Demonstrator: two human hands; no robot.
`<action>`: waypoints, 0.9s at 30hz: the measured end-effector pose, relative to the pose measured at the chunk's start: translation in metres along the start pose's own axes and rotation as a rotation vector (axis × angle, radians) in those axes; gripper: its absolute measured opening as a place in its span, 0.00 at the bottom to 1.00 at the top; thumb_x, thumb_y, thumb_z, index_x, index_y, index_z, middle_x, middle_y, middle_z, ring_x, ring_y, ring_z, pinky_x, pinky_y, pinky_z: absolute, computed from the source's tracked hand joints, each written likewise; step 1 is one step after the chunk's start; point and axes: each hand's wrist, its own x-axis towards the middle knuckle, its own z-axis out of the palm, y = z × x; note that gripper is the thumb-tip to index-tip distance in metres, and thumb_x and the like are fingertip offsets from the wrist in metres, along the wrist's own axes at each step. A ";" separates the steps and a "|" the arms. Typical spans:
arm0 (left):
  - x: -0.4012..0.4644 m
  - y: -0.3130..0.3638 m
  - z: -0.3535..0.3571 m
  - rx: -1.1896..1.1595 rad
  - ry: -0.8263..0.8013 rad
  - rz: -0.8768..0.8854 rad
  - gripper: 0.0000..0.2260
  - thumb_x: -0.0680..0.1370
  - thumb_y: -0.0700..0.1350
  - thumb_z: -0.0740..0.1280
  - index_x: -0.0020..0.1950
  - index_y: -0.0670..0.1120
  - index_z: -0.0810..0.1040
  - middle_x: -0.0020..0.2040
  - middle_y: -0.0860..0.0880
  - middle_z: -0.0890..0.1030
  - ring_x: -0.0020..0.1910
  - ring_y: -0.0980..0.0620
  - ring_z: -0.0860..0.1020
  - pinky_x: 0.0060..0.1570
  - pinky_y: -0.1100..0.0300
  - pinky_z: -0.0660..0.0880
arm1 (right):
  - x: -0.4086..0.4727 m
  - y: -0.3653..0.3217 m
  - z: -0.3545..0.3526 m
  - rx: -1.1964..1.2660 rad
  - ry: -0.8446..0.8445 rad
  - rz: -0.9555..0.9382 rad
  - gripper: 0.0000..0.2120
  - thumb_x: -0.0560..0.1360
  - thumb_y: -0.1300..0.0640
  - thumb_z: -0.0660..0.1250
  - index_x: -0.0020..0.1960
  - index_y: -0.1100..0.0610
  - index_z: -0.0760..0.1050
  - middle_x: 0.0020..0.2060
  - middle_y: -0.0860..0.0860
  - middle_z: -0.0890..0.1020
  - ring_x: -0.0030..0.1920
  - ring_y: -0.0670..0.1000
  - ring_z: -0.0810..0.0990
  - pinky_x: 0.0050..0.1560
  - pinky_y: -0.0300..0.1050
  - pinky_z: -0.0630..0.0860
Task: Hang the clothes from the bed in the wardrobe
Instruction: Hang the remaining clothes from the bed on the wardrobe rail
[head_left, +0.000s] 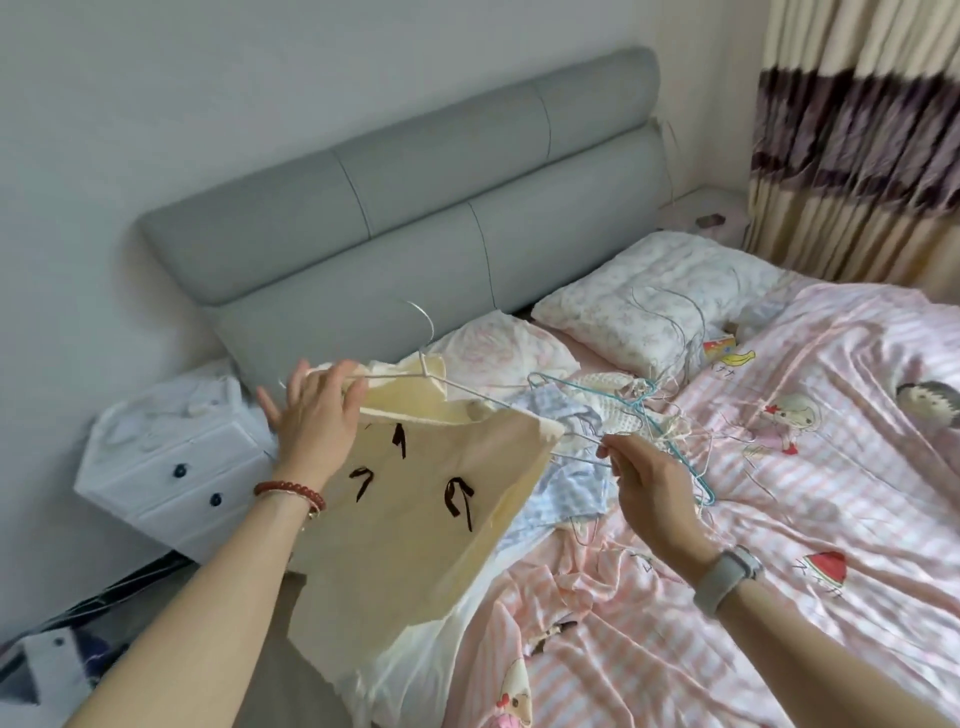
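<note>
Pink-and-white striped cartoon-print bed cover (810, 467) spread over bed, grey padded headboard (363, 208) behind, two floral pillows (649, 296) against it. White drawer cabinet with dark knobs (176, 462) beside bed, left. Cream fabric garment with black bow marks (415, 519) held up over bed's left edge on thin white wire hanger (431, 364). Left hand (317, 415) at hanger's left end, fingers curled over wire and fabric. Right hand (649, 483) pinching hanger's right end. Blue checked cloth (571, 467) and tangle of wire hangers, one teal (665, 415), on bed just beyond. No readable writing; small box near pillows too blurred.
</note>
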 end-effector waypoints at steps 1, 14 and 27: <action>-0.009 -0.003 -0.011 0.023 -0.042 0.034 0.16 0.81 0.51 0.51 0.57 0.47 0.75 0.58 0.46 0.78 0.64 0.44 0.68 0.67 0.43 0.51 | -0.003 -0.003 -0.006 0.006 -0.007 0.010 0.11 0.70 0.74 0.62 0.42 0.62 0.78 0.33 0.55 0.81 0.28 0.53 0.76 0.30 0.45 0.72; -0.211 0.044 -0.141 -0.026 0.351 0.079 0.10 0.77 0.48 0.65 0.39 0.45 0.79 0.32 0.48 0.80 0.28 0.44 0.75 0.28 0.59 0.65 | -0.053 -0.077 -0.081 0.151 -0.126 0.000 0.25 0.78 0.48 0.59 0.72 0.48 0.58 0.64 0.56 0.66 0.65 0.53 0.63 0.64 0.43 0.58; -0.441 0.000 -0.168 -0.180 0.175 -0.447 0.06 0.75 0.49 0.67 0.40 0.56 0.81 0.22 0.58 0.69 0.25 0.54 0.68 0.26 0.61 0.63 | -0.156 -0.152 -0.029 0.032 -0.375 -0.544 0.12 0.75 0.56 0.58 0.47 0.61 0.78 0.40 0.55 0.82 0.43 0.59 0.80 0.54 0.54 0.67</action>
